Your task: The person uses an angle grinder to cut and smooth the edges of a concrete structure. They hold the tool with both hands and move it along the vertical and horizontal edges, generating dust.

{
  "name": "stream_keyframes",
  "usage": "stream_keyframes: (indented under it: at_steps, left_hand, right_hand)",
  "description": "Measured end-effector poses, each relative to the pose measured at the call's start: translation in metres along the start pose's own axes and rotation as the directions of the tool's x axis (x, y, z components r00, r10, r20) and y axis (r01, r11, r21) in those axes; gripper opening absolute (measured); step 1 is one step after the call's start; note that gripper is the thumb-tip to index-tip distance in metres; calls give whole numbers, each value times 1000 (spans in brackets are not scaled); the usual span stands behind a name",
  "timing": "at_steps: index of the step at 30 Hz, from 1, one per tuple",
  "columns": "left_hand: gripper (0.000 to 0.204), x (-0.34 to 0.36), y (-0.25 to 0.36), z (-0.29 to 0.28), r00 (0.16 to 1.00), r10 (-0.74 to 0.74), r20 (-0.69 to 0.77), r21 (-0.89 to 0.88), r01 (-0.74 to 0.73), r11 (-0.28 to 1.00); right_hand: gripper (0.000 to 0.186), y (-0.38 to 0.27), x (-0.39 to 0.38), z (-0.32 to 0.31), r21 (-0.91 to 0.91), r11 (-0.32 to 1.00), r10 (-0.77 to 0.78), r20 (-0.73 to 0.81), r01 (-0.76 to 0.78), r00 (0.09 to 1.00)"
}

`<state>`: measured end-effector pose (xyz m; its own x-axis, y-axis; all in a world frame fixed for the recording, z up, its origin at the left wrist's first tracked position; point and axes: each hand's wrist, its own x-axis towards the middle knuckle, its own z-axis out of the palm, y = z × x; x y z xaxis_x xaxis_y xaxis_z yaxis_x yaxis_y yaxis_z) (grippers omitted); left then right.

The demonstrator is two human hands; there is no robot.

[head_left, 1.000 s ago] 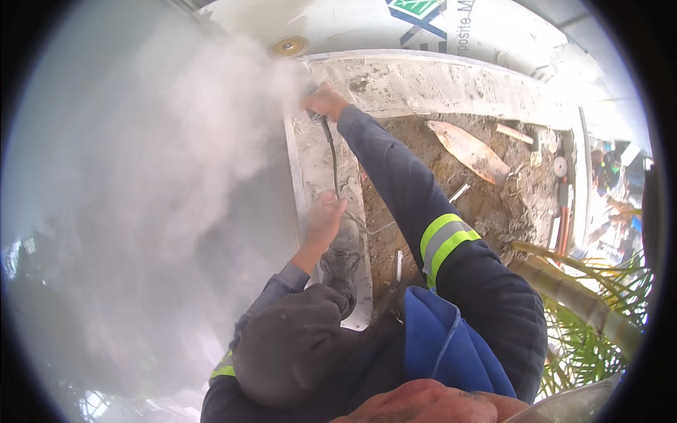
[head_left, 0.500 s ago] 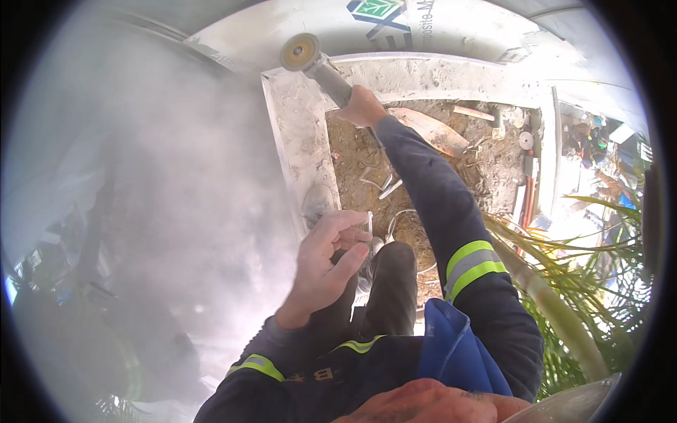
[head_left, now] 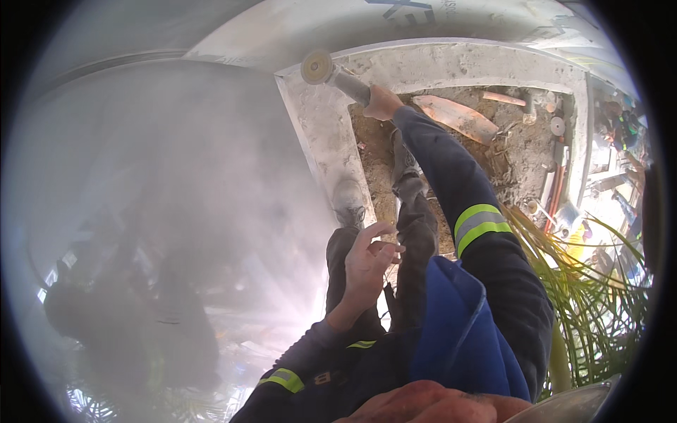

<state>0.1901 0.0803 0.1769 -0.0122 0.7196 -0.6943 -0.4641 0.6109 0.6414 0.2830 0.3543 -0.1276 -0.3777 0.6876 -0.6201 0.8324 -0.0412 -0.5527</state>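
My right hand (head_left: 383, 103) is wrapped round the grey body of an angle grinder (head_left: 350, 86), with the arm stretched far forward. The grinder's round, yellowish disc (head_left: 316, 67) is over the far left corner of a pale concrete curb (head_left: 317, 134); contact between them cannot be made out. Nearer to me, my left hand (head_left: 363, 264) hovers above my legs. Its fingers are bent and apart, with nothing visible in them. One shoe (head_left: 348, 201) stands on the curb and the other (head_left: 405, 168) on the soil inside it.
Dust hazes the smooth, reflective surface (head_left: 183, 183) on the left. In the soil bed lie a long orange-brown board (head_left: 457, 118), a short stick (head_left: 503, 98) and reddish pipes (head_left: 555, 194). Palm fronds (head_left: 599, 317) crowd the right. A white printed panel (head_left: 310, 35) stands behind the curb.
My view has shifted, bringing more of my legs and both shoes into sight. My left hand has turned, its fingers curling more. The grinder stays in my right hand near the same corner.
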Motion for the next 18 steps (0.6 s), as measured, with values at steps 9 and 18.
stream_keyframes:
  at_steps: [9, 18]
  left_hand:
    - [39, 56, -84, 48, 974, 199, -105, 416, -139, 899]
    - [42, 83, -84, 76, 969, 131, -210, 441, -26, 897]
  right_hand:
    - [53, 23, 44, 75, 73, 992, -117, 157, 106, 981]
    - [48, 49, 22, 101, 24, 988, -155, 284, 154, 946]
